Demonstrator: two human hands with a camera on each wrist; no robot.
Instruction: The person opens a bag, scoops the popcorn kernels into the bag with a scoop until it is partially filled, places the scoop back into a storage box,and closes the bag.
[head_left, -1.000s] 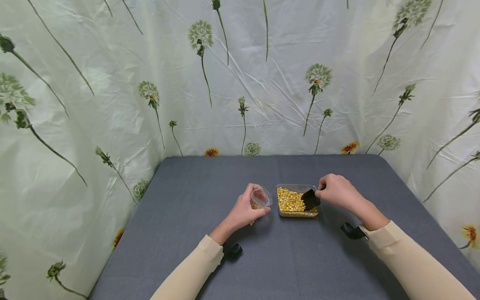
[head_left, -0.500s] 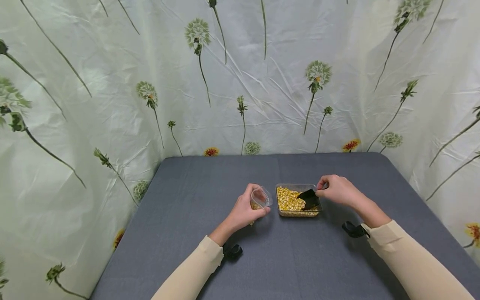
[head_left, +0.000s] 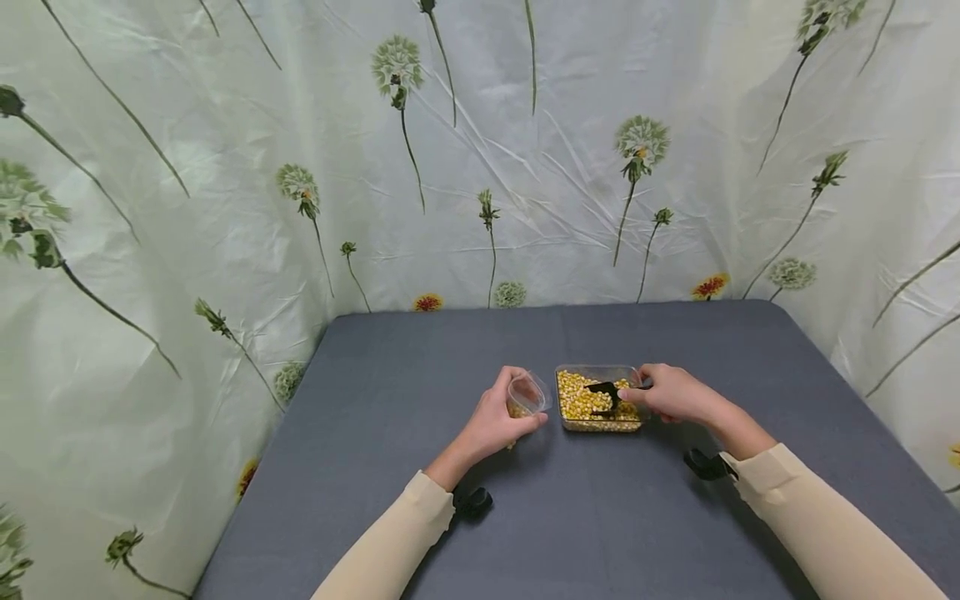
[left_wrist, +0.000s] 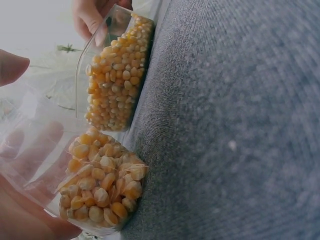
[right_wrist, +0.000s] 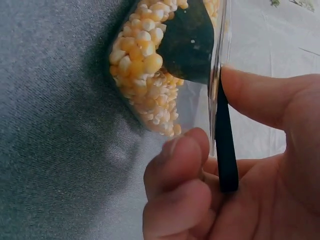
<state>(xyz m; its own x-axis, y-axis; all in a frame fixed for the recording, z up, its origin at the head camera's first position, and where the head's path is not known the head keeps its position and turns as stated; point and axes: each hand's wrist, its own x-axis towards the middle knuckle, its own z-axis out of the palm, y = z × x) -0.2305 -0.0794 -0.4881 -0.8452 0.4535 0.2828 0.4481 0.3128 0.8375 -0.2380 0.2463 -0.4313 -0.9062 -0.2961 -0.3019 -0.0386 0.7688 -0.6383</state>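
Note:
My left hand (head_left: pixel 491 422) grips a small clear plastic cup (head_left: pixel 529 392) around its sides. Corn kernels (left_wrist: pixel 100 182) fill its lower part in the left wrist view. Just to the right stands a clear rectangular container (head_left: pixel 602 367) of yellow and white kernels (head_left: pixel 574 397). Over its right side, my right hand (head_left: pixel 678 394) holds a black scoop (right_wrist: pixel 190 45) by the handle (right_wrist: pixel 228 150), thumb on top and fingers below. The scoop's blade lies almost level among the kernels, with some kernels on it, and the handle crosses the container's rim.
Grey cloth covers the table (head_left: pixel 480 342). Behind it hangs a pale curtain (head_left: pixel 450 167) printed with dandelions. A black strap (head_left: pixel 474 503) is at the left wrist, and another strap (head_left: pixel 705 464) at the right.
My right hand has come lower, and the scoop has gone from steeply tilted to nearly flat, its blade now carrying kernels. The left hand and cup have stayed in place.

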